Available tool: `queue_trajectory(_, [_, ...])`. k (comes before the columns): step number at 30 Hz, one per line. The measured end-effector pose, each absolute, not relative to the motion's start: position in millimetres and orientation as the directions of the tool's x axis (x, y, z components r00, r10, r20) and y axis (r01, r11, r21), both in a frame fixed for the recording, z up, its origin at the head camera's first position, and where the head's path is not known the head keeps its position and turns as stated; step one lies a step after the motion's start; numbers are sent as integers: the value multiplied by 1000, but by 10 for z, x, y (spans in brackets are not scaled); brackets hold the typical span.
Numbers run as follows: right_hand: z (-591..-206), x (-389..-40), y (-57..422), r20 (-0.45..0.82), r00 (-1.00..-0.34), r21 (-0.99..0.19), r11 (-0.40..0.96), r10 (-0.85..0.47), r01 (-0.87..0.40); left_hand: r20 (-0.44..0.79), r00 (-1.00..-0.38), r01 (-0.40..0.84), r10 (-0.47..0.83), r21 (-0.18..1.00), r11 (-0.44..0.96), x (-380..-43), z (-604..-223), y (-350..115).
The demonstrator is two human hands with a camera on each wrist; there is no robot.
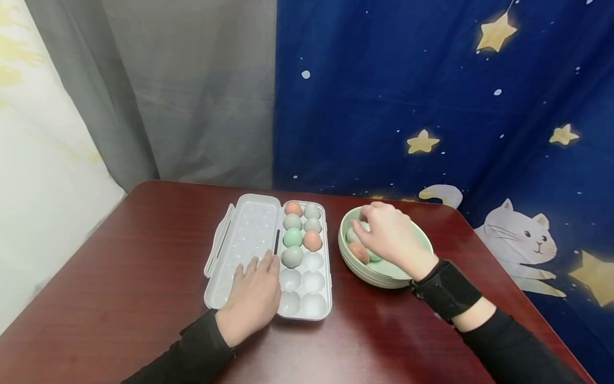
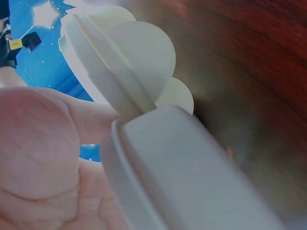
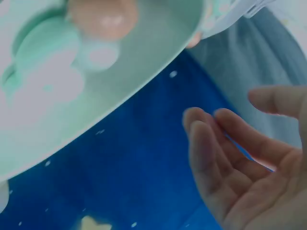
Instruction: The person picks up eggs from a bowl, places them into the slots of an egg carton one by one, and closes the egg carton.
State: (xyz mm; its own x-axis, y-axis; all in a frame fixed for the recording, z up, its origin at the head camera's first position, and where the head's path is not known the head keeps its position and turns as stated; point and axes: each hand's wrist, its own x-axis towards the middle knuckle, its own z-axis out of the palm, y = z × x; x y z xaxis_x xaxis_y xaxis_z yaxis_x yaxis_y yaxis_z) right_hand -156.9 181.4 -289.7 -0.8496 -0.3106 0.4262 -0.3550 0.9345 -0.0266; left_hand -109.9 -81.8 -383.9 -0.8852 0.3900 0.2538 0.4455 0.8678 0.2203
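A white plastic egg carton [image 1: 329, 298] lies unfolded on the table. Orange, pale grey and green eggs fill the far cups of its right half, including a pale grey egg [image 1: 292, 257] and a green egg [image 1: 292, 237]. My left hand [image 1: 255, 296], fingers spread, rests on the carton's lid side near the hinge; the left wrist view shows the palm beside the carton's edge. Over a pale green bowl [image 1: 379, 280] hovers my right hand [image 1: 390, 232], its fingers loosely bent with nothing between them. An orange egg [image 1: 358, 253] and other eggs, partly hidden by that hand, lie in the bowl.
The dark red wooden table [image 1: 129, 277] extends around both containers. Behind its far edge hang a grey curtain [image 1: 201, 96] and a blue curtain [image 1: 364, 96] with stars and a cat.
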Motion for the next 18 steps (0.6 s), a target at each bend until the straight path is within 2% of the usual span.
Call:
queue_trajectory(5, [-2780, -1729, 2133, 180, -958, -67, 969, -222, -237, 262, -882, 450, 392, 219, 866, -1104, -3835, -832])
queue_trajectory(10, [-2828, -1877, 2370, -46, -984, -100, 981, -171, -165, 256, -885, 446, 389, 220, 868, -1112, -3833, -838])
queue_trajectory(14, [-2943, -1935, 2467, -97, -977, -113, 977, -190, -178, 254, -885, 445, 390, 217, 869, -1113, -3823, -839])
queue_trajectory(18, [-3022, -1941, 2493, -60, -975, -122, 971, -213, -205, 255, -883, 449, 394, 215, 867, -1110, -3810, -839])
